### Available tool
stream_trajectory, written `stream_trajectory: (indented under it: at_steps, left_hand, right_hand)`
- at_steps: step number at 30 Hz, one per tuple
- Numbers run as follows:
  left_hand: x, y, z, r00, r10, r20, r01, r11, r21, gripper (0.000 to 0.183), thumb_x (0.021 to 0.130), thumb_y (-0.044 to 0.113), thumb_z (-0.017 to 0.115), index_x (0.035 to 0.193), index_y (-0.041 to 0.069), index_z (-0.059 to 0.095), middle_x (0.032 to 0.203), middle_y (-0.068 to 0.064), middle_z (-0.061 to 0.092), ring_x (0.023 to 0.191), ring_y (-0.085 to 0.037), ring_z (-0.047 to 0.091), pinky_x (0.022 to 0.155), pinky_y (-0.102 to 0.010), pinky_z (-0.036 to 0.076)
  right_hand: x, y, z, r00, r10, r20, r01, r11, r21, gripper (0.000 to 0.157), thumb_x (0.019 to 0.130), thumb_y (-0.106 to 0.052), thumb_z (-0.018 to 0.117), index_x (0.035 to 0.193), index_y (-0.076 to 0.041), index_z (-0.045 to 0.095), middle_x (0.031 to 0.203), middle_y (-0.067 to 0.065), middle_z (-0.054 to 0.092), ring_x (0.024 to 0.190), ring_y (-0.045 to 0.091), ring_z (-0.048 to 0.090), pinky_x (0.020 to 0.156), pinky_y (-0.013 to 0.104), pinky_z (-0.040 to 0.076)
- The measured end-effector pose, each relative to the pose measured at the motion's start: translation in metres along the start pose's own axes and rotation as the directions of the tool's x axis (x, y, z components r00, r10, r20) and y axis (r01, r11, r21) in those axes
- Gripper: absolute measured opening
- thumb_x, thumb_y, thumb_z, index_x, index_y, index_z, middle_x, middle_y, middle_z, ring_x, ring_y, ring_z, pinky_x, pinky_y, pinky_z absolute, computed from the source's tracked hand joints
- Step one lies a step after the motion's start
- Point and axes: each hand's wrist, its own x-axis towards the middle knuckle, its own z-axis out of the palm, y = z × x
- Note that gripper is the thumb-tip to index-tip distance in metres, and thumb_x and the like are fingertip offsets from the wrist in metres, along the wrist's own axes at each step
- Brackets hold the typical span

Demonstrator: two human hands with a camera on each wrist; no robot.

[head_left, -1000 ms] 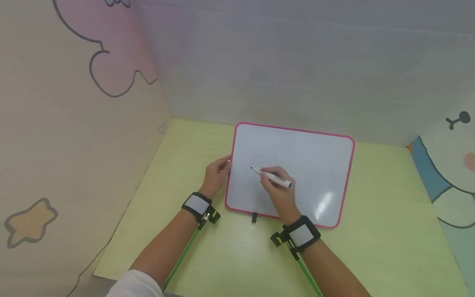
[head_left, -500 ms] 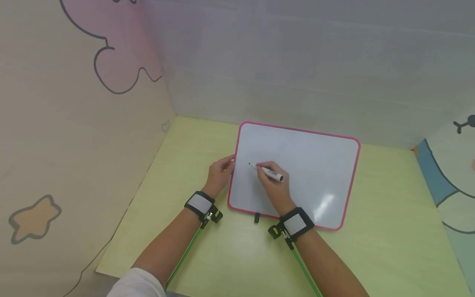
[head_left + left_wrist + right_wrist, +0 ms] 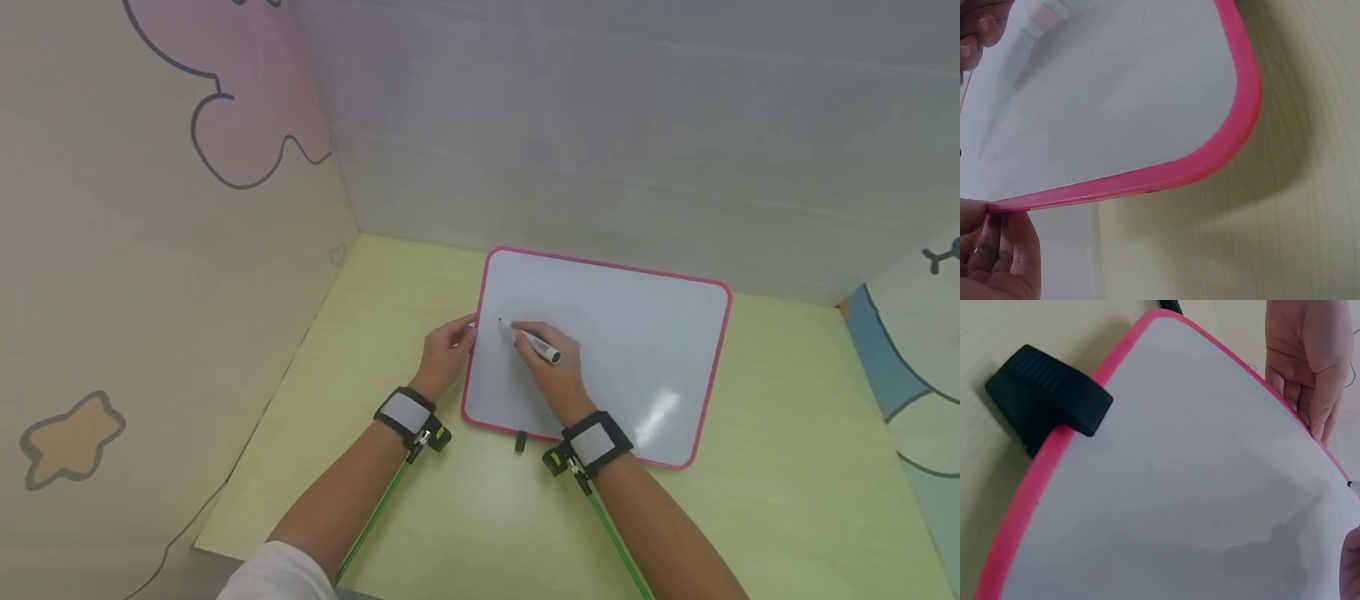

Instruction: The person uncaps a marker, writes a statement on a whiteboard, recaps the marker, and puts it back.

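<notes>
A whiteboard (image 3: 637, 350) with a pink frame lies tilted slightly on the table. My left hand (image 3: 444, 357) pinches its left edge; in the left wrist view the thumb is over the pink frame (image 3: 1222, 147) and the fingers are under it. My right hand (image 3: 557, 371) holds an uncapped white marker (image 3: 543, 347) like a pen. The marker's dark tip (image 3: 1350, 484) points at the left part of the board, close to its surface. No drawn line shows clearly on the white face.
A black clip-like piece (image 3: 1047, 394) sits on the frame's near edge. The pale yellow table (image 3: 787, 467) meets a grey wall (image 3: 600, 133) behind and a wall with cartoon drawings (image 3: 165, 275) on the left. Each wrist wears a strapped camera with a green cable.
My right hand has moved left and a little away from me, taking the marker tip nearer the board's left edge. My left hand keeps its pinch on the frame.
</notes>
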Motion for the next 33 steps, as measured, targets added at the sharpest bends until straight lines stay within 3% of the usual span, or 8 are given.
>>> stream_trajectory:
  at_steps: [6, 19, 28, 33]
  left_hand:
    - [-0.001, -0.001, 0.001, 1.000, -0.002, 0.009, 0.002, 1.000, 0.001, 0.033, 0.095, 0.018, 0.056, 0.127, 0.010, 0.060, 0.106, -0.011, 0.069, 0.103, -0.023, 0.065, 0.091, -0.036, 0.053]
    - [-0.001, 0.000, 0.002, 1.000, -0.006, 0.005, 0.006, 1.000, 0.003, 0.032, 0.095, 0.018, 0.056, 0.126, 0.011, 0.061, 0.108, -0.011, 0.069, 0.103, -0.023, 0.065, 0.091, -0.036, 0.053]
    - [-0.001, 0.000, 0.002, 1.000, -0.008, 0.002, 0.008, 1.000, 0.008, 0.033, 0.095, 0.019, 0.056, 0.127, 0.010, 0.061, 0.110, -0.011, 0.068, 0.105, -0.023, 0.064, 0.092, -0.036, 0.052]
    - [-0.002, 0.002, 0.001, 1.000, -0.015, 0.001, 0.015, 1.000, 0.006, 0.033, 0.095, 0.019, 0.056, 0.127, 0.010, 0.060, 0.111, -0.011, 0.068, 0.105, -0.023, 0.064, 0.093, -0.037, 0.052]
  right_hand:
    - [0.004, -0.002, 0.001, 0.999, -0.038, -0.013, 0.037, 0.997, -0.072, 0.020, 0.090, -0.024, 0.062, 0.107, -0.019, 0.071, 0.086, -0.005, 0.063, 0.074, 0.010, 0.053, 0.061, 0.023, 0.045]
    - [0.006, 0.000, 0.001, 0.999, -0.035, -0.002, 0.034, 0.991, -0.127, 0.023, 0.092, -0.024, 0.061, 0.112, -0.018, 0.069, 0.090, -0.003, 0.062, 0.078, 0.010, 0.053, 0.064, 0.023, 0.045]
    - [-0.002, 0.003, 0.003, 0.997, -0.011, 0.078, 0.016, 0.998, -0.061, 0.013, 0.084, -0.011, 0.065, 0.093, -0.011, 0.074, 0.086, 0.000, 0.069, 0.076, 0.011, 0.059, 0.066, 0.023, 0.048]
    - [-0.004, 0.003, 0.005, 0.996, -0.001, 0.087, 0.009, 0.996, -0.085, 0.012, 0.082, -0.011, 0.065, 0.090, -0.012, 0.073, 0.085, 0.000, 0.070, 0.077, 0.010, 0.062, 0.067, 0.024, 0.050]
